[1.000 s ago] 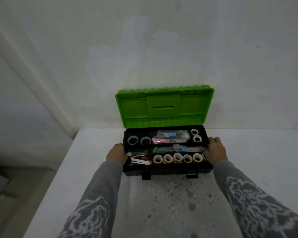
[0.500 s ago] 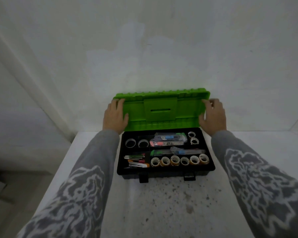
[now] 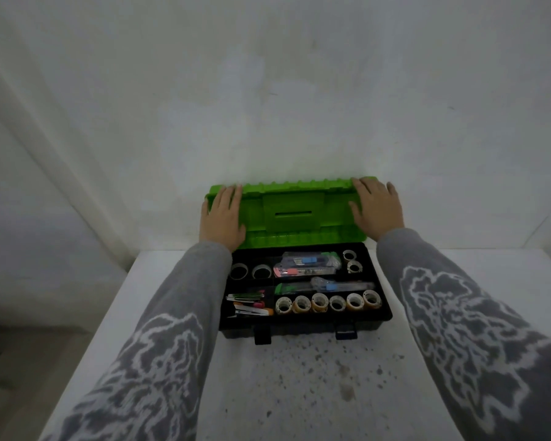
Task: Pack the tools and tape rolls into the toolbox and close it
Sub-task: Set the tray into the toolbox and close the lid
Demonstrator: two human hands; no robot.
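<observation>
Toolbox [image 3: 306, 323]: black, on white bench [image 3: 299, 383], green lid [image 3: 293, 214] raised. Tape rolls [image 3: 328, 303] in a row in the front compartment (tools behind). Left hand [image 3: 223, 218] and right hand [image 3: 377, 208]: fingers straight, flat on the lid's two ends.

dim, flat greenish light, soft focus throughout, wide-angle bending toward the edges

Packaged tools [image 3: 306, 265] too blurred to identify.

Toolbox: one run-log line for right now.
lid open | left hand on lid | right hand on lid | tape rolls in toolbox
</observation>
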